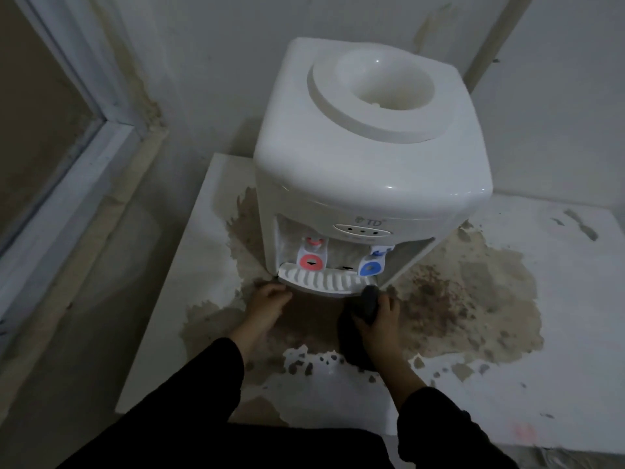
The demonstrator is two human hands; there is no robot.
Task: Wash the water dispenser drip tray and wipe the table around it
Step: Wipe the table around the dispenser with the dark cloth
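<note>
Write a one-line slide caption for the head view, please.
Left hand and right hand, which holds a dark cloth, reach the drip tray of a white water dispenser.

I see the white plastic drip tray with a slotted grille top (324, 282) seated at the foot of the white tabletop water dispenser (358, 164), under its red and blue taps, its curved front edge jutting forward. The dispenser stands upright on the white table (507, 384), whose surface around it is stained brown and flaking. A dark cloth (358, 330) lies just before the tray's right end.
</note>
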